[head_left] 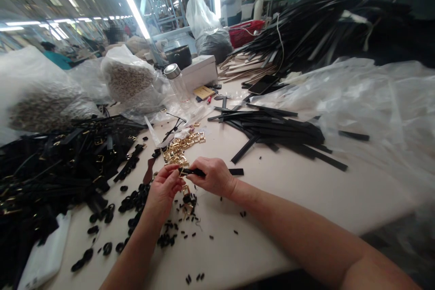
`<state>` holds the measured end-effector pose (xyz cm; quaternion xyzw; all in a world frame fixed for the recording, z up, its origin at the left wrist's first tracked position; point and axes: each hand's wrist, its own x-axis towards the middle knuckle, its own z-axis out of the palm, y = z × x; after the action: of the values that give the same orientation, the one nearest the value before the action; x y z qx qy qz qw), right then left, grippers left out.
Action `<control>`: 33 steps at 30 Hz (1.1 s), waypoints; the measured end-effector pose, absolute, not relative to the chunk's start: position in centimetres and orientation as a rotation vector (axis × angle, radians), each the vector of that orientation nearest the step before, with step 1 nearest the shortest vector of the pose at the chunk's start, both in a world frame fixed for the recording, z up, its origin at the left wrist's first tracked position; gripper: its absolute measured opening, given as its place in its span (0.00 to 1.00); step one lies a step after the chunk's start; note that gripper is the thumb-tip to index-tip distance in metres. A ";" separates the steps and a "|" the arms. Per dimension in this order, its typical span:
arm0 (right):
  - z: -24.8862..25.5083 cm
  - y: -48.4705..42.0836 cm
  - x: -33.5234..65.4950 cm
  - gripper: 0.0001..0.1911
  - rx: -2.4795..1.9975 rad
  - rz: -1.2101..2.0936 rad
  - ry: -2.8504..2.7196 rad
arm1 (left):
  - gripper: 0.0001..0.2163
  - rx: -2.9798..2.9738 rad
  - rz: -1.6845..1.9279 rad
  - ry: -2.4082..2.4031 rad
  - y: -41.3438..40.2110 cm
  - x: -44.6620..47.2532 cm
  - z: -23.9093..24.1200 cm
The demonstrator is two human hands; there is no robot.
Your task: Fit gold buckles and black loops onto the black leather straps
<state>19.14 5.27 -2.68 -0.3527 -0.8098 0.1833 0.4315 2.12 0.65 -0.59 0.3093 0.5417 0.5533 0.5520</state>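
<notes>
My right hand [212, 176] pinches a narrow black strap [238, 171] whose end sticks out to the right over the white table [306, 190]. My left hand [163, 190] is closed on the strap's other end, where a gold buckle [186, 189] hangs just below the fingers. Both hands meet above a scatter of small black loops [185, 226]. A heap of loose gold buckles [180, 147] lies just beyond the hands.
Finished black straps with gold buckles [50, 167] pile up at left, oval black pieces [132, 199] beside them. Plain black strips [275, 129] lie at centre right, clear plastic sheeting [374, 99] further right. Bags of hardware [127, 81], a jar [176, 81] and a white box [200, 70] stand behind.
</notes>
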 end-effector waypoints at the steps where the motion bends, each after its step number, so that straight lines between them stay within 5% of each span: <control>1: -2.7 5.3 19.1 0.04 -0.886 0.454 -2.018 | 0.16 0.774 1.310 1.289 0.5 2.2 -0.6; 8: -2.8 5.1 19.0 0.04 -0.897 0.553 -2.057 | 0.14 0.877 1.278 1.277 0.3 3.0 -0.8; 14: -2.4 5.1 19.2 0.15 -0.889 0.836 -1.994 | 0.13 0.666 1.285 1.204 0.8 2.7 -0.6; 26: -2.0 5.1 19.4 0.10 -0.710 1.307 -1.890 | 0.11 0.439 1.287 1.070 0.8 2.1 -0.5; 33: -2.1 5.2 19.0 0.07 -0.863 1.023 -1.994 | 0.13 0.525 1.266 1.132 0.7 2.4 -0.9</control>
<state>19.01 5.17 -2.14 -0.3351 -0.7741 0.3972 0.3617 2.37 0.69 -0.89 0.2291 0.4945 0.5530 0.6302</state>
